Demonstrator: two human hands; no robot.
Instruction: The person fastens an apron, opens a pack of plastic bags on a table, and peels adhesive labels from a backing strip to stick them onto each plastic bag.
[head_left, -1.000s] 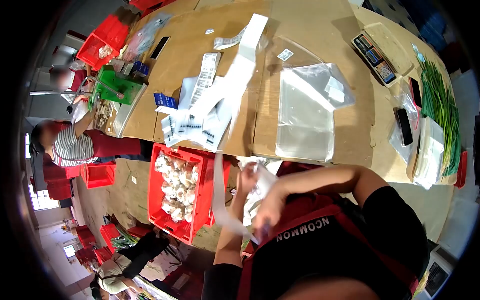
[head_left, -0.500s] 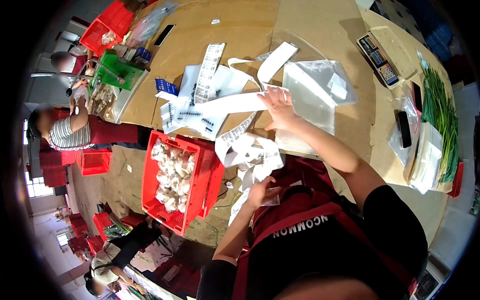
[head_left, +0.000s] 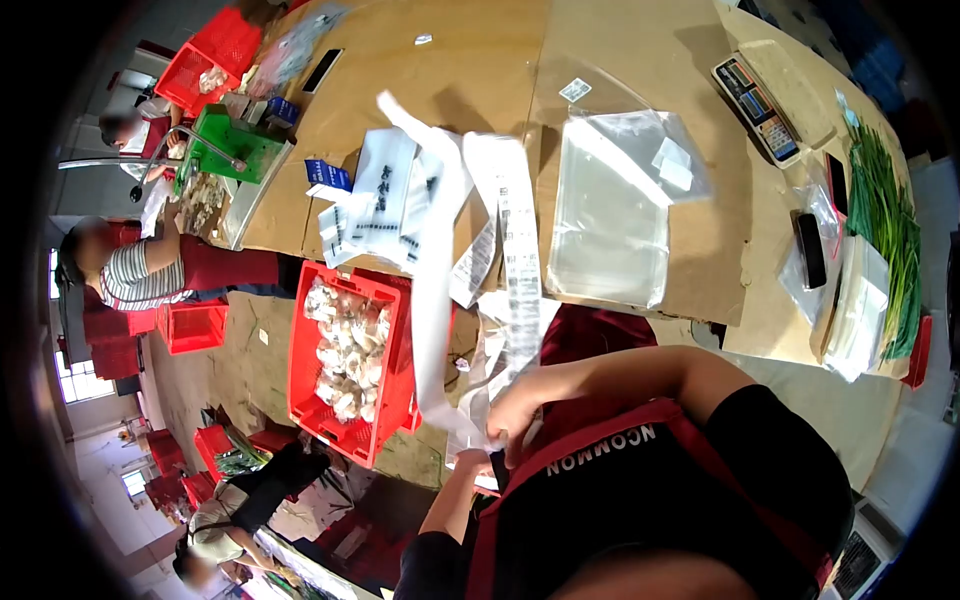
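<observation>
A long strip of printed paper labels (head_left: 520, 230) loops from the table down to my waist, its white backing folded and partly blurred. My right hand (head_left: 514, 408) is in front of my apron, closed on the lower end of this strip. Just below it, close against my body, is my left hand (head_left: 470, 464); its fingers are mostly hidden, and I cannot tell what they hold. Left of the hands stands a red crate (head_left: 365, 440) of bagged, pale, mushroom-like pieces. Printed plastic bags (head_left: 380, 190) lie on the table behind the strip.
A stack of clear plastic bags (head_left: 610, 240) lies near the table edge. Farther right are a scale (head_left: 755, 110), a phone (head_left: 809, 250) and green stalks (head_left: 880, 240). A blue box (head_left: 328, 178) is left. Co-workers (head_left: 140, 265) stand beyond the crate.
My right hand has come from the tabletop down to my waist, beside my left hand. The label strip has been drawn off the table toward me and now hangs in upright loops.
</observation>
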